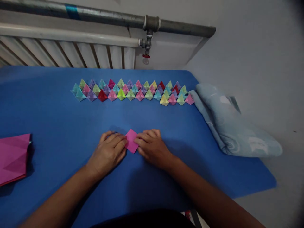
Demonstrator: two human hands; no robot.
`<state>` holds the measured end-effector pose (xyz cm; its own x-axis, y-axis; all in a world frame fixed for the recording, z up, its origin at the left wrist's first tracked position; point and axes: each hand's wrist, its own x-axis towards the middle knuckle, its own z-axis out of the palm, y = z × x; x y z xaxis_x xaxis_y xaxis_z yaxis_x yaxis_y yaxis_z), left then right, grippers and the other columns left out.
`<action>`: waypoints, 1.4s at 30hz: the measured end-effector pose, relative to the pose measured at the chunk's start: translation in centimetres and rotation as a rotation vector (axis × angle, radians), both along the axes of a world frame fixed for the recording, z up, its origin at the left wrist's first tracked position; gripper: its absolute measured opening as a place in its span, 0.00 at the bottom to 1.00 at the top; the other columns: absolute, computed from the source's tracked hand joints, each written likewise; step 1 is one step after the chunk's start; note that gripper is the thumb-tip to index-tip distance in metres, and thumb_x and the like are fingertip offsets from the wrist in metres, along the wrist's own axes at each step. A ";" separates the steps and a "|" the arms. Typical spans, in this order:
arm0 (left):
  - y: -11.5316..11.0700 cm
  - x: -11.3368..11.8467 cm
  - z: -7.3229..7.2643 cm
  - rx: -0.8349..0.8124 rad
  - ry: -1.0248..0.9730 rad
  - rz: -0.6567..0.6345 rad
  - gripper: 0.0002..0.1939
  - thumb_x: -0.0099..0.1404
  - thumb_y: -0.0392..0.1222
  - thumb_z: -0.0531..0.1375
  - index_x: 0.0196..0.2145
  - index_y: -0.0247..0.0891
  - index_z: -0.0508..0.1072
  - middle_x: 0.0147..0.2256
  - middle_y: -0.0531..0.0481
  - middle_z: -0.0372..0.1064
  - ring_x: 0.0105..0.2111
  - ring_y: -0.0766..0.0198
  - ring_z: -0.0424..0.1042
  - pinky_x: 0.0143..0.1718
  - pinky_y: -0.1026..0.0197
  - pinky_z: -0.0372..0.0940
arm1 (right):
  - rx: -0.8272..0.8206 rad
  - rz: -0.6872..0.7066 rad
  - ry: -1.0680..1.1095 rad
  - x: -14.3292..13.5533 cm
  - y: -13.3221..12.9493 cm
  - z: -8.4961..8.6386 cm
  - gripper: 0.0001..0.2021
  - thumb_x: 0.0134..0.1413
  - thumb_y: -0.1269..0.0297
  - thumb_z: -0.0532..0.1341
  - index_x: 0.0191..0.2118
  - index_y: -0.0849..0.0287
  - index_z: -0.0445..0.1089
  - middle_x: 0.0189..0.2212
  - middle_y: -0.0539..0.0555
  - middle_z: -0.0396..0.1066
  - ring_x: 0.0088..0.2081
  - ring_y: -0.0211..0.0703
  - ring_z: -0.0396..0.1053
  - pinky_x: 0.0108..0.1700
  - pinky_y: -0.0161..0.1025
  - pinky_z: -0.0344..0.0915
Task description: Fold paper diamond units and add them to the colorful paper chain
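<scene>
A small pink paper square (132,141), turned like a diamond, lies between my hands on the blue table (95,196). My left hand (109,151) grips its left corner, with the fingers curled together. On the opposite side my right hand (152,146) has its fingers closed on the right corner. The fingers cover both side corners of the paper. Farther back, beyond my hands, several folded paper pieces (121,94) in many colours stand in close rows.
Larger pink sheets (14,156) lie at the left edge. A folded light-blue cloth (228,123) rests at the right. Behind the table are a white radiator (80,52), a metal pipe (106,17) and a valve (148,42).
</scene>
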<state>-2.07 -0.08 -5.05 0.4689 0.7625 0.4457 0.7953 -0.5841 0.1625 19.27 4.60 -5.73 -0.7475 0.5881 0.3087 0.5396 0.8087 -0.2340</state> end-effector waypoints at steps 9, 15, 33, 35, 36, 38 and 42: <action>0.3 -0.2 -0.2 -0.069 -0.080 0.053 0.06 0.68 0.34 0.56 0.41 0.34 0.73 0.41 0.45 0.76 0.41 0.57 0.73 0.49 0.48 0.60 | -0.210 -0.145 0.158 0.3 0.7 0.1 0.06 0.62 0.67 0.58 0.38 0.58 0.72 0.39 0.53 0.74 0.40 0.42 0.67 0.44 0.42 0.55; 0.8 -0.3 -0.4 -0.199 -0.153 0.141 0.08 0.70 0.40 0.55 0.38 0.37 0.74 0.39 0.46 0.75 0.42 0.55 0.70 0.43 0.50 0.61 | -0.335 -0.221 0.223 0.0 0.8 0.4 0.05 0.61 0.68 0.58 0.34 0.58 0.71 0.41 0.53 0.74 0.43 0.42 0.69 0.47 0.43 0.56; 1.6 0.8 -0.5 -0.282 -0.056 0.363 0.17 0.70 0.46 0.51 0.32 0.35 0.74 0.39 0.40 0.73 0.40 0.49 0.68 0.39 0.48 0.61 | -0.339 -0.346 0.164 -0.9 1.2 0.4 0.07 0.59 0.68 0.58 0.29 0.58 0.67 0.42 0.54 0.74 0.42 0.45 0.68 0.44 0.43 0.56; 1.7 0.9 -0.6 -0.276 -0.024 0.377 0.17 0.70 0.46 0.51 0.32 0.35 0.74 0.40 0.40 0.72 0.39 0.49 0.67 0.38 0.48 0.61 | -0.337 -0.345 0.157 -1.0 1.2 0.3 0.07 0.59 0.67 0.58 0.29 0.58 0.67 0.42 0.54 0.74 0.42 0.45 0.68 0.44 0.43 0.56; 1.7 1.0 -0.6 -0.270 -0.009 0.381 0.17 0.70 0.46 0.51 0.31 0.35 0.74 0.40 0.40 0.72 0.39 0.50 0.67 0.38 0.48 0.61 | -0.336 -0.346 0.153 -1.0 1.2 0.3 0.07 0.59 0.67 0.58 0.29 0.58 0.67 0.42 0.54 0.74 0.42 0.45 0.68 0.44 0.43 0.56; 1.7 1.0 -0.7 -0.247 0.018 0.386 0.17 0.70 0.47 0.51 0.31 0.35 0.74 0.40 0.40 0.72 0.38 0.51 0.67 0.38 0.49 0.62 | -0.332 -0.346 0.145 -0.9 1.2 0.3 0.08 0.59 0.67 0.58 0.29 0.58 0.67 0.42 0.55 0.73 0.42 0.45 0.68 0.44 0.43 0.56; 1.7 1.1 -0.8 -0.186 0.065 0.402 0.16 0.70 0.47 0.52 0.31 0.35 0.74 0.41 0.39 0.72 0.38 0.50 0.67 0.37 0.49 0.63 | -0.317 -0.342 0.124 -1.0 1.1 0.3 0.07 0.60 0.66 0.58 0.30 0.58 0.67 0.42 0.55 0.73 0.42 0.46 0.67 0.45 0.44 0.57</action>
